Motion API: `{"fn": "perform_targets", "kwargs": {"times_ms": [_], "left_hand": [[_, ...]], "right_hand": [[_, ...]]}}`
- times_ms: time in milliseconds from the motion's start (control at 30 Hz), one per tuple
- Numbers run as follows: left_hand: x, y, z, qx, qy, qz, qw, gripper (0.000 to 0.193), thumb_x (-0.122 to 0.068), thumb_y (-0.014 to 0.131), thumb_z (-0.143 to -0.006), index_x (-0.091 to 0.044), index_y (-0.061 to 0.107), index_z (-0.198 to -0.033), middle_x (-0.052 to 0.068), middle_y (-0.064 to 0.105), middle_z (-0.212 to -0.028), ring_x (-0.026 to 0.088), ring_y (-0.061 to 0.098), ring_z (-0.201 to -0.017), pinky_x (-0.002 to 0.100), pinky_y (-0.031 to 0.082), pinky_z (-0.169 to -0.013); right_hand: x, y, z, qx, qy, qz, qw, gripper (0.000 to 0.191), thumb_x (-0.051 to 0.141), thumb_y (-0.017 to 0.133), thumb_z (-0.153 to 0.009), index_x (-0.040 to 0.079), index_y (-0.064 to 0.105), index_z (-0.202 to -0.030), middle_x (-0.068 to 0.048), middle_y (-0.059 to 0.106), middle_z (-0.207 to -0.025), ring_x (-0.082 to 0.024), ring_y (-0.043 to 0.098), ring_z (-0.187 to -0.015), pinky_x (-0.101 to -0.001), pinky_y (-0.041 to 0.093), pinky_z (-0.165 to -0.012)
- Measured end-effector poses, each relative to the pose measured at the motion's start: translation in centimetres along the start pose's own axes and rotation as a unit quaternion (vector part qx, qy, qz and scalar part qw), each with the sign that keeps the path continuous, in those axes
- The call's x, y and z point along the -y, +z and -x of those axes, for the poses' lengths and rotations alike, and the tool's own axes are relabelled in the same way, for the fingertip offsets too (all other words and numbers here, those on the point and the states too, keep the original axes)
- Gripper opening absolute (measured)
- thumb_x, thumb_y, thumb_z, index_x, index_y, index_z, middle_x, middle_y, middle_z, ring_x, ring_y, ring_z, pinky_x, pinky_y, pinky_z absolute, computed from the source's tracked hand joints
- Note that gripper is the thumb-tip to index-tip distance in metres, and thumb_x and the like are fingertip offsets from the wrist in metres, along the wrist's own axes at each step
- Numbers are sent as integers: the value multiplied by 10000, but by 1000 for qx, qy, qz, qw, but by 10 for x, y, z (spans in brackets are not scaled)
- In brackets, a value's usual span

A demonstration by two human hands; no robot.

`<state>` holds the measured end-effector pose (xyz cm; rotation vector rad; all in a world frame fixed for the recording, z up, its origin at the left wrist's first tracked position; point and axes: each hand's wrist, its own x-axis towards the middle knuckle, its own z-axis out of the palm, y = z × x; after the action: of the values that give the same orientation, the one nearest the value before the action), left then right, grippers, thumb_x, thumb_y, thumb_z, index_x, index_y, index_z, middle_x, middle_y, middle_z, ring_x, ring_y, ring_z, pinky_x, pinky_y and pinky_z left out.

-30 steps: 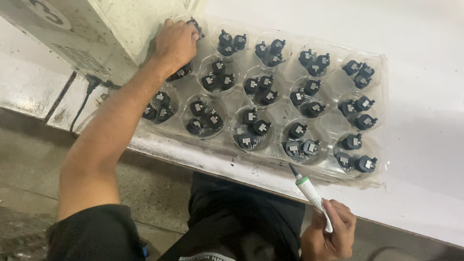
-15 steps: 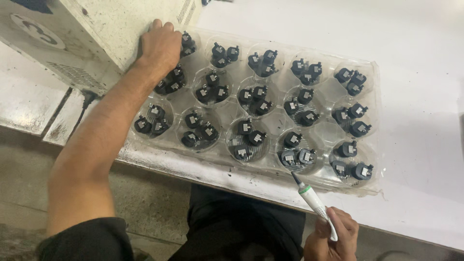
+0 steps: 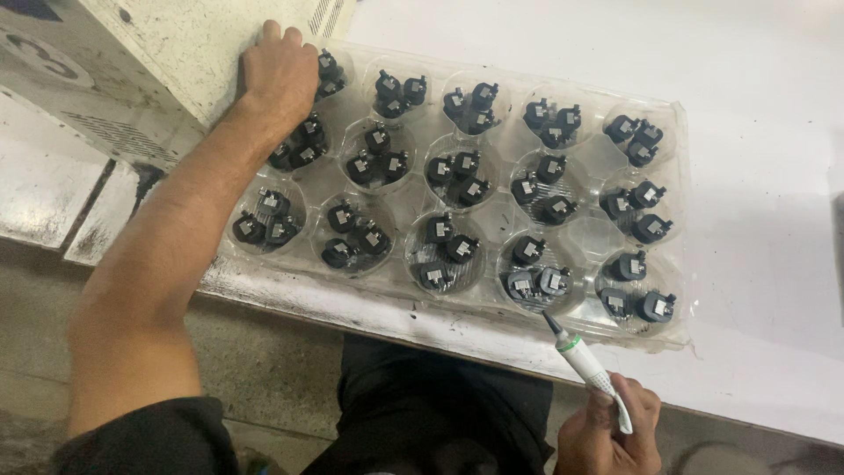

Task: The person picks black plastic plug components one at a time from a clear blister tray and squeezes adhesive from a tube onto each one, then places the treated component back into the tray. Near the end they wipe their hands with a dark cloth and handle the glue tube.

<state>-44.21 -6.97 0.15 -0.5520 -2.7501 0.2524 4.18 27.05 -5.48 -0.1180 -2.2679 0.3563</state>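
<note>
A clear plastic tray (image 3: pixel 587 236) with round cups lies on the white table; each cup holds two or three small black parts (image 3: pixel 464 180). My left hand (image 3: pixel 280 75) rests on the tray's far left corner, fingers curled over the corner cup. My right hand (image 3: pixel 611 433) is below the table's front edge, closed around a white pen-like tool (image 3: pixel 587 366) with a green ring and dark tip. The tip points up at the tray's near edge, close to a cup of black parts (image 3: pixel 532 273).
A large off-white metal box (image 3: pixel 149 53) with vent slots stands at the upper left, touching the tray. The white table (image 3: pixel 774 132) stretches to the right. Grey floor and my dark trousers (image 3: pixel 422 405) lie below the table edge.
My left hand has stayed on the tray's far left corner while the view shifted. The right hand with the tool has barely moved.
</note>
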Motion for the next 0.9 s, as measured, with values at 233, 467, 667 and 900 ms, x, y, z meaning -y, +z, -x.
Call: {"fn": "perform_targets", "kwargs": {"times_ms": [233, 467, 667, 900], "left_hand": [[-28, -92, 68, -167, 31, 148, 974, 89, -102, 682, -1073, -121, 734, -1143, 86, 617, -1156, 272, 582, -1118, 421, 587, -786], [-167, -149, 233, -80, 283, 535, 792, 484, 101, 586, -844, -235, 675, -1180, 10, 647, -1030, 169, 648, -845, 278, 532, -584], [-264, -168, 309, 82, 221, 787, 570, 245, 6, 658, -1038, -96, 666, -1260, 77, 682, -1171, 217, 703, -1093, 321, 595, -925], [-294, -137, 345, 211, 111, 908, 344, 417, -43, 704, -999, -1, 557, -1387, 81, 616, -1310, 163, 599, -1223, 306, 524, -1032]], "right_hand": [[11, 2, 3, -101, 287, -302, 904, 157, 52, 596, -1157, -100, 596, -1194, -132, 612, -1035, -147, 626, -953, -233, 503, -870], [46, 5, 1, -156, 292, -460, 824, 152, 48, 638, -1120, -88, 646, -1185, -148, 634, -1062, -152, 636, -939, -228, 510, -795], [60, -15, 5, -161, 234, -451, 846, 190, 62, 610, -1057, 16, 644, -1238, -199, 661, -1149, -136, 639, -869, -227, 525, -671], [64, -25, 15, -99, 159, -397, 899, 174, 2, 628, -1123, -19, 659, -1293, -194, 646, -1129, -210, 628, -1057, -274, 508, -869]]}}
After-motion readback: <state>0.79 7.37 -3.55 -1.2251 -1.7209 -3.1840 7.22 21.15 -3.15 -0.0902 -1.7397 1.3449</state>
